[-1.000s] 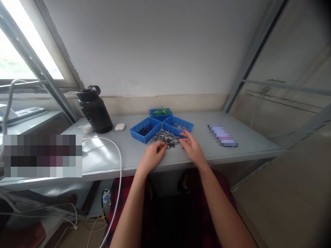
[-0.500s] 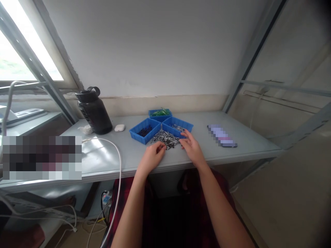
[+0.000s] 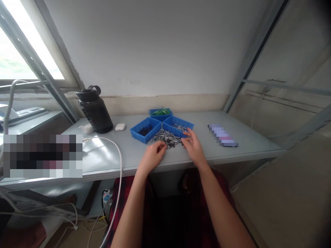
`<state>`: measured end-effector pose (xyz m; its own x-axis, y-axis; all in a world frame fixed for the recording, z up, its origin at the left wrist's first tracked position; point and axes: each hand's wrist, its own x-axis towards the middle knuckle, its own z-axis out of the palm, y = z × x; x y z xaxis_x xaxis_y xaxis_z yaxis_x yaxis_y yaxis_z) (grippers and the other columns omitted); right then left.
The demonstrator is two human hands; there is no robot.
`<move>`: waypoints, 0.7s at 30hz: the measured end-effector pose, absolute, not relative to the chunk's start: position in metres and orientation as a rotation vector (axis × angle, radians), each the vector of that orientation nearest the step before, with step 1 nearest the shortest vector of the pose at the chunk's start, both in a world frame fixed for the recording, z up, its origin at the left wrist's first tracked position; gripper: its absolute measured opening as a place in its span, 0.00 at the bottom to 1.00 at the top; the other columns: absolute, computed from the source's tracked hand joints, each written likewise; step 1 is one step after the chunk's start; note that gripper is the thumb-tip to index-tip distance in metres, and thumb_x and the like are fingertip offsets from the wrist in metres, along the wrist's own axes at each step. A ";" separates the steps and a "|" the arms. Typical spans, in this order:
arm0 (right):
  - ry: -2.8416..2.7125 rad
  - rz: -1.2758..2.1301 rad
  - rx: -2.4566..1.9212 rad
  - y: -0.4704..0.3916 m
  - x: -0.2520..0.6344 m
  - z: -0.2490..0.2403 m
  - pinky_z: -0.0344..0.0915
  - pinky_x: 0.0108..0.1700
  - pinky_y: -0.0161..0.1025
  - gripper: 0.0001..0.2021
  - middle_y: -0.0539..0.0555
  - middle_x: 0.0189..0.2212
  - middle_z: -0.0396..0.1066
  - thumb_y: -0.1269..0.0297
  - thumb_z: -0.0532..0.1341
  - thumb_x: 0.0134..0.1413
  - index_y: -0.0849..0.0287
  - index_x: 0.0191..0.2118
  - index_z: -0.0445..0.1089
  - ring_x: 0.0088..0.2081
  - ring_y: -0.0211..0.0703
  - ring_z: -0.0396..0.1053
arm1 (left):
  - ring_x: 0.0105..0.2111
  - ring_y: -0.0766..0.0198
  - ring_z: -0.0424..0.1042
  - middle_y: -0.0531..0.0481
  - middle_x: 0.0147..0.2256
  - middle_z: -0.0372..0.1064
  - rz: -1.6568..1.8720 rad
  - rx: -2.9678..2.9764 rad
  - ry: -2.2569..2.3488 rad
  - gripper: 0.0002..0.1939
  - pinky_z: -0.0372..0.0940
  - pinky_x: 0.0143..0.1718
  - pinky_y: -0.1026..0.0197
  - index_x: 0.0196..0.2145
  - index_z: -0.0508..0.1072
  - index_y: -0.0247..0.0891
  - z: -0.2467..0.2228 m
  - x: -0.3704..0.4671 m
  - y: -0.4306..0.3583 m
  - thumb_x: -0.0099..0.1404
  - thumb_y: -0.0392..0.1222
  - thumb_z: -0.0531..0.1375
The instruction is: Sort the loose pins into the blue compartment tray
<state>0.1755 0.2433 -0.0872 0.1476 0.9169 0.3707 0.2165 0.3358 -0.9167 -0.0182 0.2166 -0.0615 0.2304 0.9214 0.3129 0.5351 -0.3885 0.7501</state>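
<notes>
A loose pile of silver nails or screws and dark screws (image 3: 167, 137) lies on the grey table between my hands. My left hand (image 3: 154, 154) is at the pile's near left edge, its thumb and index finger pinched; what they hold is too small to make out. At the right edge of the pile is my right hand (image 3: 192, 146), with its fingers apart beside the right tray. The left blue tray (image 3: 139, 136) holds dark screws, the right blue tray (image 3: 190, 124) holds silver pieces, and the back blue tray (image 3: 161, 118) holds green pieces.
A dark bottle (image 3: 96, 113) and a white earphone case (image 3: 120, 127) stand to the left. A blurred phone (image 3: 222, 135) lies to the right. A white cable (image 3: 120, 162) hangs over the front edge of the table (image 3: 232, 156).
My right hand has shifted very slightly to the right. My left hand stays in nearly the same place, still pinched.
</notes>
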 end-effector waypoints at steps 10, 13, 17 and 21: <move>-1.709 0.464 -1.249 0.236 0.166 -0.081 0.67 0.39 0.41 0.11 0.56 0.41 0.71 0.61 0.57 0.56 0.57 0.43 0.69 0.37 0.43 0.69 | 0.32 0.61 0.71 0.51 0.30 0.73 1.020 2.033 1.363 0.10 0.61 0.35 0.62 0.34 0.71 0.40 -0.060 -0.019 0.216 0.65 0.42 0.52; -1.862 0.432 -1.305 0.236 0.163 -0.080 0.65 0.42 0.41 0.10 0.55 0.40 0.71 0.63 0.58 0.56 0.56 0.43 0.70 0.35 0.42 0.69 | 0.31 0.61 0.71 0.51 0.30 0.73 1.027 2.034 1.358 0.10 0.61 0.35 0.62 0.35 0.71 0.40 -0.061 -0.019 0.216 0.65 0.42 0.51; -1.941 0.391 -1.344 0.235 0.162 -0.080 0.64 0.41 0.40 0.10 0.53 0.38 0.71 0.64 0.59 0.55 0.55 0.43 0.70 0.35 0.42 0.68 | 0.31 0.61 0.71 0.51 0.30 0.73 1.020 2.042 1.367 0.10 0.61 0.35 0.62 0.34 0.71 0.39 -0.061 -0.019 0.217 0.65 0.43 0.51; -1.978 0.366 -1.386 0.235 0.160 -0.080 0.63 0.40 0.39 0.09 0.53 0.36 0.72 0.66 0.59 0.55 0.55 0.42 0.71 0.36 0.43 0.69 | 0.31 0.61 0.70 0.51 0.29 0.72 1.048 2.037 1.398 0.10 0.60 0.34 0.62 0.35 0.71 0.39 -0.062 -0.019 0.218 0.65 0.42 0.51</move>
<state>0.1603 0.2348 -0.0799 -0.1973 0.9077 0.3704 0.7148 0.3918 -0.5793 -0.0187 0.2181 -0.0618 0.1959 0.9228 0.3317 0.5778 -0.3819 0.7213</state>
